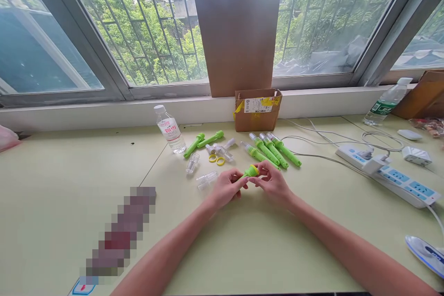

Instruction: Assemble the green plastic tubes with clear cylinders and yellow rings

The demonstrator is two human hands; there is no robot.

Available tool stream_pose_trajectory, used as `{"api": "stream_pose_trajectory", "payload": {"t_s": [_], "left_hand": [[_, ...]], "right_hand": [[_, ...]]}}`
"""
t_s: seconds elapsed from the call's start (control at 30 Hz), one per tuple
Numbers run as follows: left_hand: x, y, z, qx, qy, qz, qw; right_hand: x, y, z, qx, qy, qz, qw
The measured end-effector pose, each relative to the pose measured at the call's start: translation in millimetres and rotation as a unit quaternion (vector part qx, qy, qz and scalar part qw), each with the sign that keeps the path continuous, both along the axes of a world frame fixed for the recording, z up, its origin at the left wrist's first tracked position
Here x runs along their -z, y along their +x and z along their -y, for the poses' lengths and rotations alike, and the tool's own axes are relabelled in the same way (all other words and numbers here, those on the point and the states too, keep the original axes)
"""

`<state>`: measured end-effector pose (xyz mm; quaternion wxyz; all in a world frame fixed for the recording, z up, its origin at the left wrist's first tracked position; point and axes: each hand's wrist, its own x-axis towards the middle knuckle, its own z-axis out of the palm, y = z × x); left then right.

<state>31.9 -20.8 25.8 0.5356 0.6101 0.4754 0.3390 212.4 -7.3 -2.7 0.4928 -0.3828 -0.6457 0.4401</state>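
Note:
My left hand is closed around a green plastic handle with a wider ribbed end, held just above the table. At that end sits a yellow ring, pinched by the fingers of my right hand. Two loose yellow rings lie beyond my left hand, among several clear ribbed plastic tubes. Farther back are two bare green handles. Behind my right hand, several green handles fitted with clear tubes lie side by side.
A water bottle stands at the back left, and an open cardboard box by the sill. To the right lie a power strip with cables and another bottle. A pixelated long object is at the left.

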Motion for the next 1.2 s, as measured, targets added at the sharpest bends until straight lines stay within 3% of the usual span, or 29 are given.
{"api": "stream_pose_trajectory", "payload": {"t_s": [0.2,0.43,0.67,0.93,1.2], "left_hand": [[-1.8,0,0,0.008,-0.063,0.039,0.997],[-2.9,-2,-1,0.024,-0.083,0.049,0.995],[-4.8,-5,-2,0.018,-0.013,-0.009,1.0],[1.9,-3,1,-0.036,0.061,-0.042,0.997],[1.9,-5,1,-0.029,0.029,-0.034,0.999]], "right_hand": [[3.5,2,-3,-0.009,-0.01,0.005,1.0],[-0.2,-1,3,0.024,0.016,0.019,0.999],[0.4,-4,2,0.059,0.036,-0.017,0.997],[1.0,3,-7,0.09,0.012,-0.057,0.994],[5.2,4,-5,0.076,0.019,-0.033,0.996]]}}
